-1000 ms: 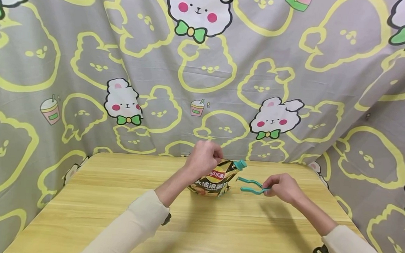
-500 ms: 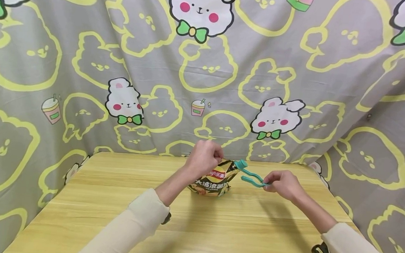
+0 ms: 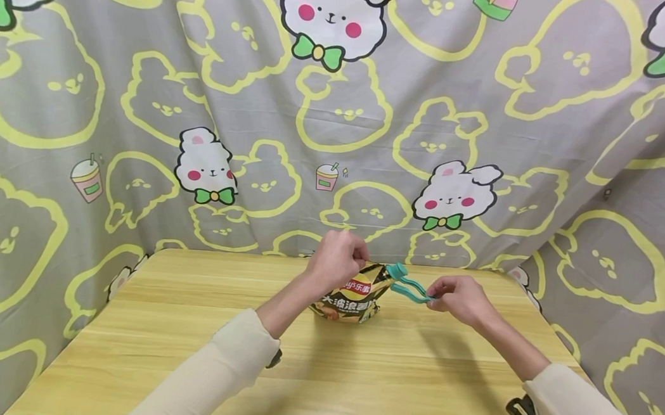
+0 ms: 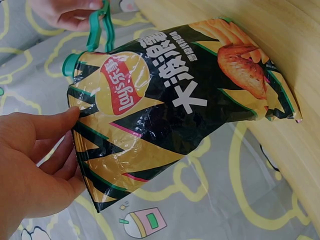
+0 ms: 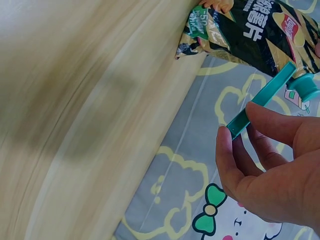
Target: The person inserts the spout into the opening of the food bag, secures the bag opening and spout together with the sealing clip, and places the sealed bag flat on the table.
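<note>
My left hand [image 3: 335,258] pinches the top edge of a black and gold bag of potato chips [image 4: 165,90]. The bag stands upright on the table, partly hidden by that hand in the head view. At its upper right corner sits a teal spout-like piece [image 3: 397,272]. My right hand [image 3: 457,299] holds a teal bag clip [image 5: 262,100] by one end, between thumb and fingers. The clip's two wavy arms are spread and point at the bag. Their far ends are close to the spout piece and the bag's corner; exact contact is hard to tell.
The wooden table [image 3: 215,352] ends at a grey patterned curtain [image 3: 246,120] just behind the bag. The curtain also rises on both sides. A black strap piece [image 3: 521,412] shows beside the right sleeve.
My right hand has raised the clip and brought it leftward, so its spread arms now reach the bag's upper right corner. The left hand and bag have barely moved.
</note>
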`<action>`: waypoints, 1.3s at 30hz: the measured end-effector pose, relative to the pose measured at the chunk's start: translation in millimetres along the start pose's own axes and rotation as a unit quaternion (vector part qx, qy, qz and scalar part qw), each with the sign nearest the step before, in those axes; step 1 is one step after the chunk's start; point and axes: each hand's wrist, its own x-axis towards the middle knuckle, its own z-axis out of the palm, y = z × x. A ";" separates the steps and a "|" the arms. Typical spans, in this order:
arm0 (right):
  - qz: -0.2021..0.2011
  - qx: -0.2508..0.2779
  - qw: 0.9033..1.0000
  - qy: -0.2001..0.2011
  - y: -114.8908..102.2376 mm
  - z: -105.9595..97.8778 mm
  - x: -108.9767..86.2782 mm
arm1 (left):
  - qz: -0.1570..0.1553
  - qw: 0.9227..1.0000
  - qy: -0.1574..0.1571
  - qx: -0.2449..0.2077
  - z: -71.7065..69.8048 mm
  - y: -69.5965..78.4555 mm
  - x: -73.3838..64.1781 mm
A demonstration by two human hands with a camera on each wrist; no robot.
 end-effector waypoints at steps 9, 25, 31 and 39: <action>-0.007 0.009 1.000 -0.003 -10.3 4.2 -0.4 | 0.007 1.000 0.006 0.008 0.4 0.0 -0.3; -0.036 0.022 0.999 -0.001 -25.9 13.2 0.3 | 0.006 1.000 0.007 0.010 2.1 -1.0 -0.7; -0.042 0.032 0.999 0.005 -29.0 16.8 1.1 | 0.006 1.000 0.006 0.012 1.9 0.1 -0.8; -0.046 0.030 0.998 0.019 -34.7 20.3 1.7 | 0.002 1.000 0.004 0.002 1.5 0.5 -0.9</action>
